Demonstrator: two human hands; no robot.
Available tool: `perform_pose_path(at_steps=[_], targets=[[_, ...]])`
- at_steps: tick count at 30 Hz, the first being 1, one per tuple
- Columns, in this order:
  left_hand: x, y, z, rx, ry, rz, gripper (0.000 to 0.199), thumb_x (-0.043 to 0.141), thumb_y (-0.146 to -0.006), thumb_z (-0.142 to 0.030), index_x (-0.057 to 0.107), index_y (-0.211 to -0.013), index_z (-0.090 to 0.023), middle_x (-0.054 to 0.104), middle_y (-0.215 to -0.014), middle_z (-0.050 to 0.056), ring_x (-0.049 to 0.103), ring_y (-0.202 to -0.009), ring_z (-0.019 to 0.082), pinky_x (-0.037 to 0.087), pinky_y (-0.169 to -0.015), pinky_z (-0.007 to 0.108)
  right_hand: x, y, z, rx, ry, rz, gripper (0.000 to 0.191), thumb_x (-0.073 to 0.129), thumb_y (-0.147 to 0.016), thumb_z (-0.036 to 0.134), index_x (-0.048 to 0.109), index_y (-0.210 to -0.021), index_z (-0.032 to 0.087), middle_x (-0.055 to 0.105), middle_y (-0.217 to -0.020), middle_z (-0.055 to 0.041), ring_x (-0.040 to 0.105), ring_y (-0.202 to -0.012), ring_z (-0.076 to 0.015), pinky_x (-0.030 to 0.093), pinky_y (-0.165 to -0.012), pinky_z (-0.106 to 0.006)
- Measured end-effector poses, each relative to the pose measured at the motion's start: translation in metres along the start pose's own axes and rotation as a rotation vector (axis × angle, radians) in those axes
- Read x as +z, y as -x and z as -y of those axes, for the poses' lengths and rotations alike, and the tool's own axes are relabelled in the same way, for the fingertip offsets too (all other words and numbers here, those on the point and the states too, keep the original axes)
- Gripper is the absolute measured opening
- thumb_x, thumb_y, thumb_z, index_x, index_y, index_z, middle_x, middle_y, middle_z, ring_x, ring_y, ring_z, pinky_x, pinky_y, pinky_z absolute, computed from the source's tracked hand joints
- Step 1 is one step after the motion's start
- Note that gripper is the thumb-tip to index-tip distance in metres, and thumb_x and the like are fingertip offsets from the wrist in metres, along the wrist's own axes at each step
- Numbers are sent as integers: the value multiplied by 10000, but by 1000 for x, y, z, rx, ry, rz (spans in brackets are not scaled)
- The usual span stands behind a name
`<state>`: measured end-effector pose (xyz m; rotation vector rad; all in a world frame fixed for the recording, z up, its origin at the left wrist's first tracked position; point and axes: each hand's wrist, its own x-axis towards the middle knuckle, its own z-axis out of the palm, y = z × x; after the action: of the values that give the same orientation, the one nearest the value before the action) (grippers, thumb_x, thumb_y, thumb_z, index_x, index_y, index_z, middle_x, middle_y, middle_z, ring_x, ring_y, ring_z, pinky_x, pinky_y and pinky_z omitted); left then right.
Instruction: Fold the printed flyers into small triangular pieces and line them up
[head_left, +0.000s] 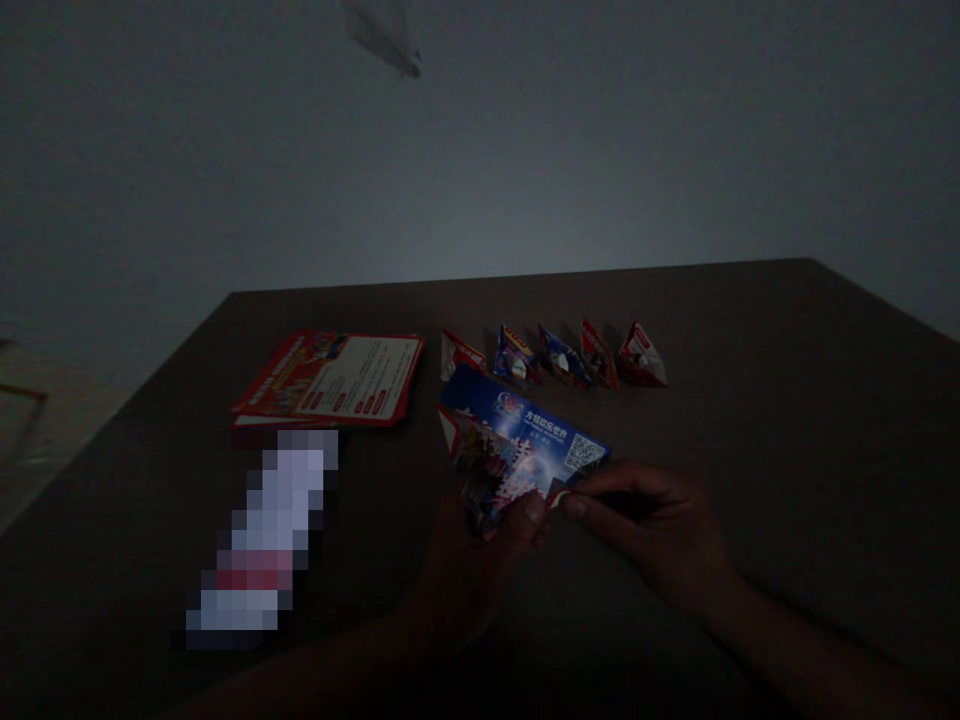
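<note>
A partly folded blue printed sheet with a QR code is held above the table in front of me. My left hand grips its lower left edge, the thumb lying on the print. At the lower right corner, my right hand pinches a small folded part between thumb and forefinger. Behind the sheet stands a row of several small folded paper shapes in red, blue and white, among them a blue one and a red and white one at the right end.
A stack of red and white flyers lies on the dark table to the left. Nearer me is a bright pixelated oblong object. A pale wall rises behind the table.
</note>
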<state>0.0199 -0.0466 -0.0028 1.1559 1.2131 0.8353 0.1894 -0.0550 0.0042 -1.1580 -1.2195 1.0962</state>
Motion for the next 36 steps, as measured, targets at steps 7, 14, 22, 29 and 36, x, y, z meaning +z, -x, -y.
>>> perform_pose_path(at_steps=[7, 14, 22, 29, 36], targets=[[-1, 1, -1, -36, -71, -34, 336, 651, -740, -479, 642, -710, -144, 648, -627, 42, 599, -600, 170, 469, -560, 268, -2, -2, -2, -37, 62, -10, 82, 769, -653, 159, 732, -683, 226, 746, -647, -3, 692, -573, -148, 579, -540, -224], [-3, 2, 6, -122, -109, -111, 408, 738, -638, -490, 649, -834, -143, 696, -766, 88, 655, -695, 234, 516, -558, 305, -1, -1, -2, -16, 36, -20, 89, 781, -638, 172, 732, -671, 240, 744, -642, 7, 691, -570, -149, 582, -537, -230], [-1, 2, -6, -143, -14, -112, 402, 787, -586, -414, 667, -859, -145, 726, -814, 94, 684, -761, 259, 548, -587, 313, -3, -2, -3, -63, 121, -7, 59, 774, -657, 195, 734, -685, 228, 750, -652, -15, 693, -564, -164, 579, -526, -247], [-1, 2, -1, -141, -84, -157, 358, 763, -612, -453, 647, -758, -147, 692, -681, 62, 658, -645, 217, 521, -556, 288, -3, 2, -5, -87, 135, -36, 152, 781, -649, 157, 687, -739, 234, 728, -667, 22, 682, -603, -128, 550, -570, -201], [0, 0, -5, -85, -9, -162, 318, 734, -634, -439, 590, -603, -158, 605, -522, 16, 572, -502, 149, 457, -482, 242, -6, 1, -4, -9, -63, -40, 319, 762, -661, 103, 572, -872, 248, 667, -647, 70, 636, -605, -96, 517, -602, -174]])
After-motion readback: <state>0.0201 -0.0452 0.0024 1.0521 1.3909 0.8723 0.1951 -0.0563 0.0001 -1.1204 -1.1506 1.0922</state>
